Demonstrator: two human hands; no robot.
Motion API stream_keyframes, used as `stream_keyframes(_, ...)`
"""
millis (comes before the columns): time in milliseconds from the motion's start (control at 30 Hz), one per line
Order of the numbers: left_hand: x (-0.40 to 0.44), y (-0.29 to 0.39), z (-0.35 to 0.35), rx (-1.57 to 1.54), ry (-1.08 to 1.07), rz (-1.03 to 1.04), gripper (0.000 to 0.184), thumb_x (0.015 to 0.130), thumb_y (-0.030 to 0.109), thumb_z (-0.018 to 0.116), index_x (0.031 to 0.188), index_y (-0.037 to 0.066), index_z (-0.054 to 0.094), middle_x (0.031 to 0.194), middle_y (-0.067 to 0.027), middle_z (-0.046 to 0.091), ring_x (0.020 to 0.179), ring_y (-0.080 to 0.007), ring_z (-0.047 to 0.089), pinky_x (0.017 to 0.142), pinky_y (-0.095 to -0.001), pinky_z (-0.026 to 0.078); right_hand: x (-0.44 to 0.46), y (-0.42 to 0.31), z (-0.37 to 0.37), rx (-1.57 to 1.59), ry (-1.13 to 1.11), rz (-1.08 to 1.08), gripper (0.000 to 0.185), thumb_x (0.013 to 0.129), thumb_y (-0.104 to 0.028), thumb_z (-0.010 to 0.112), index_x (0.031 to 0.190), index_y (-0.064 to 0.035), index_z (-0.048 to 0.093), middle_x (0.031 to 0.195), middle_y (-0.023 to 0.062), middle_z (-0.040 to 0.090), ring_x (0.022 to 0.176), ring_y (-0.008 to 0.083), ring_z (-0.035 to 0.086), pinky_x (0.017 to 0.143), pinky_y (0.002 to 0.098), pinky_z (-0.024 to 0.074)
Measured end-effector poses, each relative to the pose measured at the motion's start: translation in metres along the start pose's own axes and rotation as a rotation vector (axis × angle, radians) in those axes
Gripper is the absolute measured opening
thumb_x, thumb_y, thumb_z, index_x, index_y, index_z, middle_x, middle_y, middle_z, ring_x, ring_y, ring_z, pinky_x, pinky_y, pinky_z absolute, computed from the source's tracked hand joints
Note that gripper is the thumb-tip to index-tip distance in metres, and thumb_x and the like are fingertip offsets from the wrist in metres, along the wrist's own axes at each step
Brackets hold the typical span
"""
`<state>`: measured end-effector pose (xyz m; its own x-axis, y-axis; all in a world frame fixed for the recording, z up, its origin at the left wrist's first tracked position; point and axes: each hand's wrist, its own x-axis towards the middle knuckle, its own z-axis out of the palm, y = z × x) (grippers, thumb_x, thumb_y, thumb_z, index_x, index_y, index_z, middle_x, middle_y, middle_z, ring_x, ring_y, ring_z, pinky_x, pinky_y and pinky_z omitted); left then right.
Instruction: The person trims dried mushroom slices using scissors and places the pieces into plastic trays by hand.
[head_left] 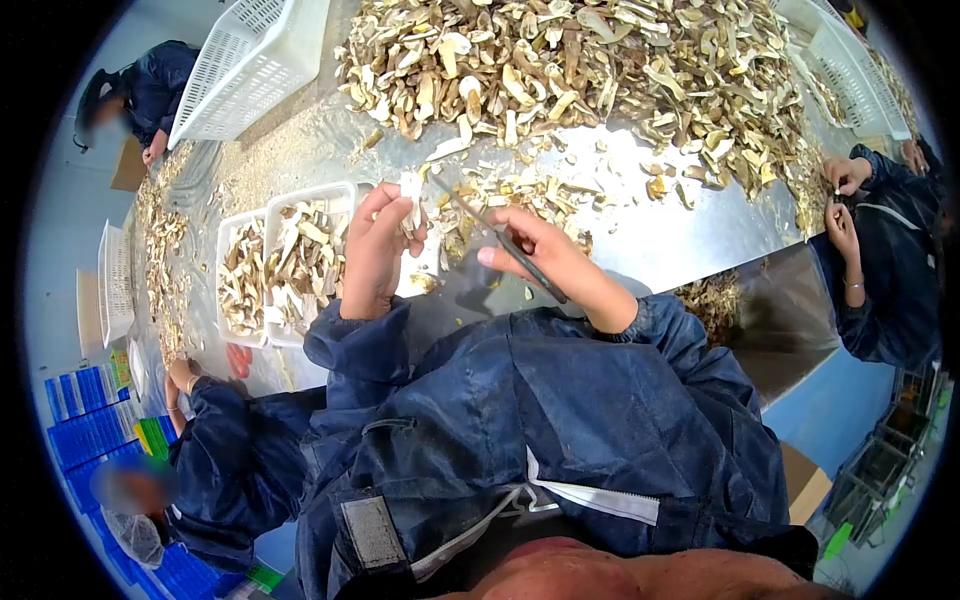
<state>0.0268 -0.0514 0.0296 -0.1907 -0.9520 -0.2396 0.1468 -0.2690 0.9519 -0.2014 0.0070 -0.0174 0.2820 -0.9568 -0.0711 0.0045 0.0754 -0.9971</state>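
Centrally, the left hand (pixel 380 245) pinches a pale mushroom piece (pixel 411 190) upright between its fingers, while the right hand (pixel 545 255) grips a knife (pixel 520 258) by its dark handle, the blade slanting toward that piece. Just left of the left hand, two white baskets (pixel 241 318) of sliced mushrooms stand side by side on the desk (pixel 660 228). A large mushroom pile (pixel 560 80) covers the desk across the top of the frame.
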Motion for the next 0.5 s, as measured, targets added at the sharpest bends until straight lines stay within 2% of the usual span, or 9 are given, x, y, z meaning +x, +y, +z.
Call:
stream_keyframes(67,-0.003,-0.004,-0.001,0.015,-0.036,0.003,0.013,0.098,0.013,0.054,0.108,0.005,0.059,0.083,-0.004,0.063,0.066,-0.0127,0.058,0.054,-0.0248,0.042,-0.002,0.002,0.003,-0.034,-0.009,-0.013,0.046,0.09,-0.031,0.08,0.122,-0.0052,0.06,0.075,-0.0054,0.048,0.066,0.0042,0.042,0.058,0.0226,0.0342)
stream_keyframes(100,-0.008,-0.001,0.003,0.003,-0.023,-0.032,0.012,0.097,0.012,0.056,0.105,0.006,0.063,0.083,-0.003,0.064,0.067,-0.012,0.058,0.055,-0.0249,0.043,-0.004,-0.008,0.004,-0.026,-0.034,0.04,0.046,0.09,-0.03,0.08,0.123,-0.0042,0.061,0.078,-0.0048,0.052,0.072,0.0046,0.046,0.063,0.0224,0.0376)
stream_keyframes(200,-0.014,-0.009,0.001,0.049,-0.032,-0.069,0.012,0.096,0.011,0.056,0.104,0.005,0.064,0.083,-0.002,0.064,0.067,-0.0106,0.058,0.055,-0.0238,0.042,-0.006,-0.004,0.007,-0.054,-0.039,0.048,0.047,0.09,-0.029,0.08,0.124,-0.0045,0.06,0.082,-0.003,0.057,0.074,0.0057,0.049,0.065,0.0228,0.0407)
stream_keyframes(300,-0.017,-0.013,-0.001,0.094,-0.035,-0.058,0.011,0.097,0.016,0.063,0.102,0.006,0.065,0.081,0.0008,0.061,0.064,-0.008,0.056,0.054,-0.0222,0.041,-0.006,-0.002,0.007,-0.075,-0.063,0.063,0.047,0.09,-0.028,0.08,0.125,-0.0054,0.061,0.086,-0.0019,0.061,0.076,0.007,0.052,0.068,0.0235,0.0433)
stream_keyframes(500,-0.014,-0.01,-0.003,0.159,-0.04,-0.032,0.013,0.096,0.02,0.069,0.098,0.007,0.066,0.075,0.0034,0.057,0.06,-0.0064,0.053,0.053,-0.0213,0.039,-0.007,-0.002,0.005,-0.163,-0.054,0.003,0.046,0.09,-0.028,0.08,0.125,-0.0063,0.061,0.088,-0.0014,0.061,0.08,0.0085,0.054,0.071,0.0253,0.0442)
